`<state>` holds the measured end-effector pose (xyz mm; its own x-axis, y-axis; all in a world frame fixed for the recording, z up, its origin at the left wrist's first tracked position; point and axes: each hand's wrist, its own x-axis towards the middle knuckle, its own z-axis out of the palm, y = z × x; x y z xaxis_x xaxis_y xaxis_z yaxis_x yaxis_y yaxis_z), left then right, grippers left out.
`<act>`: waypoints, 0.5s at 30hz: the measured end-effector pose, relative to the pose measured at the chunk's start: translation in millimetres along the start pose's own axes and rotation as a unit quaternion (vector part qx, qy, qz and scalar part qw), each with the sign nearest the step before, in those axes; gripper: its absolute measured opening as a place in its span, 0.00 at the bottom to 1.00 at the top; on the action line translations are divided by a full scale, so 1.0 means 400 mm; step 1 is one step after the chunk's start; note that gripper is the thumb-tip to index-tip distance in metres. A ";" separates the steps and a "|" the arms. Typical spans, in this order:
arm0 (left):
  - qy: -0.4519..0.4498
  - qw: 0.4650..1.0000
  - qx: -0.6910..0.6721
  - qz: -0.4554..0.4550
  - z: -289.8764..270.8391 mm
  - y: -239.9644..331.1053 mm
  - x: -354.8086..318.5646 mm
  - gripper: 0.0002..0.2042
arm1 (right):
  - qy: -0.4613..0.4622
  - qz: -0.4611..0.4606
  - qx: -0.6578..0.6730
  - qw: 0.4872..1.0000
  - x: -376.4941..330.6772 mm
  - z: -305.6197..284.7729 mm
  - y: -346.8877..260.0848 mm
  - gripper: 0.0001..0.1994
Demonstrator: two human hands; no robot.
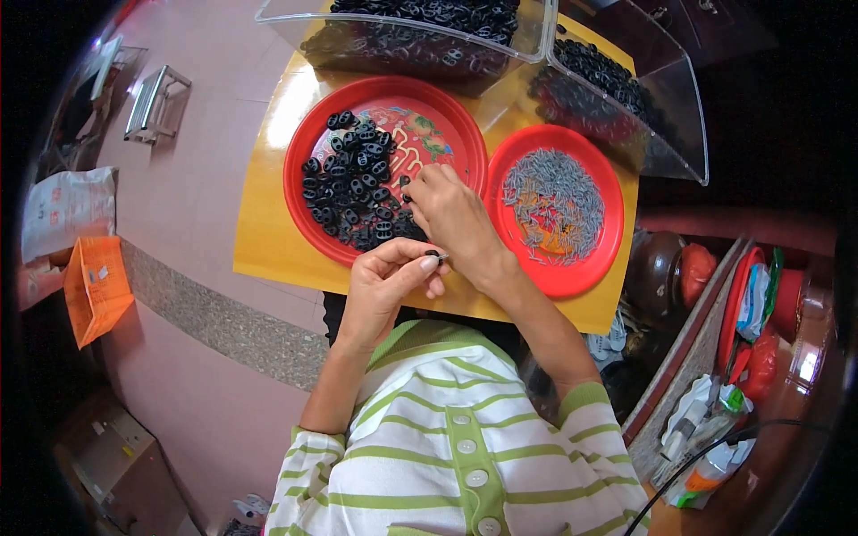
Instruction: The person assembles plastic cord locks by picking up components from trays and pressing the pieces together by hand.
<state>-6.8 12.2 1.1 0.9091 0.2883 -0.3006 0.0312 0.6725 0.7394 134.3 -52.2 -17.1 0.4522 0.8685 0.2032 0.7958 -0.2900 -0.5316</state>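
My left hand [386, 284] pinches a small black two-holed plastic piece [433, 254] between thumb and fingertips, just in front of the large red tray [296, 207]. A thin grey tip shows at the end of that piece. Above the tray's right half is my right hand [454, 217], its fingers closed on another small black piece [406, 185]. A heap of the same black oval pieces [362, 174] fills the tray's left side. The smaller red tray [561, 284] to the right holds many small grey screw-like pins [559, 192].
A yellow table [268, 214] bears both trays. Two clear plastic bins [500, 54] full of black pieces stand at its far edge. A metal stool [156, 105] and an orange bag [96, 290] are on the left. Jars and packages [706, 429] crowd the right.
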 end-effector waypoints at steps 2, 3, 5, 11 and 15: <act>0.002 1.000 -0.001 0.000 0.001 -0.001 -0.001 0.07 | 0.000 -0.021 -0.005 1.000 -0.006 0.001 0.004 0.08; 0.000 1.000 -0.007 0.002 0.001 -0.004 -0.001 0.07 | 0.001 -0.023 -0.006 1.000 -0.007 0.001 0.006 0.08; -0.002 1.000 -0.011 0.006 0.002 -0.006 -0.001 0.07 | 0.020 -0.023 -0.003 1.000 -0.007 -0.002 0.008 0.09; 0.007 1.000 0.005 0.012 0.013 -0.003 -0.004 0.06 | 0.006 -0.006 0.021 1.000 0.001 -0.032 -0.003 0.08; 0.024 1.000 0.008 0.014 0.016 -0.005 -0.006 0.06 | 0.012 0.001 0.092 0.996 -0.011 -0.044 0.007 0.09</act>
<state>-6.3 5.8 4.0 0.8885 0.3403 -0.3080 0.0129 0.6523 0.7579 141.6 -63.8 -5.0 0.4651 0.8576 0.2196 0.7081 -0.2115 -0.6737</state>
